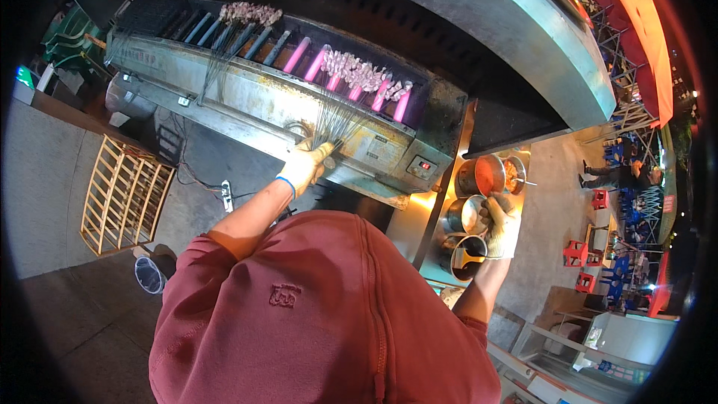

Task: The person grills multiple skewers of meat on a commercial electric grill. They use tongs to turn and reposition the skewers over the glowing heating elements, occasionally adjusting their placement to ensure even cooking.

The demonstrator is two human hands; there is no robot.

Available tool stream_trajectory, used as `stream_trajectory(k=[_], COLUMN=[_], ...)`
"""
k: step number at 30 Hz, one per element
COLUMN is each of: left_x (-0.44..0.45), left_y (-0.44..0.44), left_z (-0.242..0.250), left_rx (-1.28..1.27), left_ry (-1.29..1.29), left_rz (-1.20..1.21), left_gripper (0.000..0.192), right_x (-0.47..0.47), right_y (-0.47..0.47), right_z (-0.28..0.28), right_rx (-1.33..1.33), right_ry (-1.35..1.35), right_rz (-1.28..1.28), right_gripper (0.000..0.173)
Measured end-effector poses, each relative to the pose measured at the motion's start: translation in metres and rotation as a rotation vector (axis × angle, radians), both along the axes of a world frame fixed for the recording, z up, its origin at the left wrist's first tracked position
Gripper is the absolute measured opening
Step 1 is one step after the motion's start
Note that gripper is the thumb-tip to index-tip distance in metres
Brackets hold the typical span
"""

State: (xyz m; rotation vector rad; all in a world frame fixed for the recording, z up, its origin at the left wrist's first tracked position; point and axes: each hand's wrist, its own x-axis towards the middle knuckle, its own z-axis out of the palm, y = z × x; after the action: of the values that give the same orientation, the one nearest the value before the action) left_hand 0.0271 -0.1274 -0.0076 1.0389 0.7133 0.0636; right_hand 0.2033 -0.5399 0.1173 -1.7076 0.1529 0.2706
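Observation:
My left hand [307,165], in a pale work glove, grips the lower ends of a bundle of metal skewers [336,115]. Their meat pieces [354,72] lie over the glowing pink heating tubes [297,55] of an electric grill [269,87]. A second bundle of meat skewers [249,13] lies over dark tubes at the grill's left part. My right hand [500,227], gloved too, is over the metal pots at the right, its fingers curled beside a pot with pale contents [468,214]; whether it holds something is unclear.
Beside the grill stand a pot of red seasoning [489,174], a pot of orange-red food [511,175] and a pot with a brush [465,258]. A metal hood [505,22] curves overhead. A wooden rack [126,196] and a power strip [226,196] are at the left. A person [617,175] is far right.

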Motion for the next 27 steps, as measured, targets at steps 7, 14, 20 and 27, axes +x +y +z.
stream_trajectory(k=[7,14,20,27], left_x=[-0.001,0.0,-0.006,-0.009], left_y=[0.001,0.004,0.006,0.008], left_z=[0.001,-0.012,-0.011,-0.012], left_rx=[-0.027,0.043,0.003,0.004], left_ry=[-0.052,-0.015,-0.06,-0.064], left_rz=[-0.01,-0.043,-0.083,-0.076], left_gripper=[0.023,0.029,0.031,0.033], right_x=[0.02,0.061,0.088,0.112], right_y=[0.101,0.18,0.21,0.262], right_z=[0.06,0.1,0.105,0.101], right_rx=[0.101,-0.033,-0.174,-0.369], right_ry=[-0.041,-0.239,-0.285,-0.316], right_rz=[0.423,0.518,0.579,0.692], right_gripper=[0.022,0.025,0.021,0.019])
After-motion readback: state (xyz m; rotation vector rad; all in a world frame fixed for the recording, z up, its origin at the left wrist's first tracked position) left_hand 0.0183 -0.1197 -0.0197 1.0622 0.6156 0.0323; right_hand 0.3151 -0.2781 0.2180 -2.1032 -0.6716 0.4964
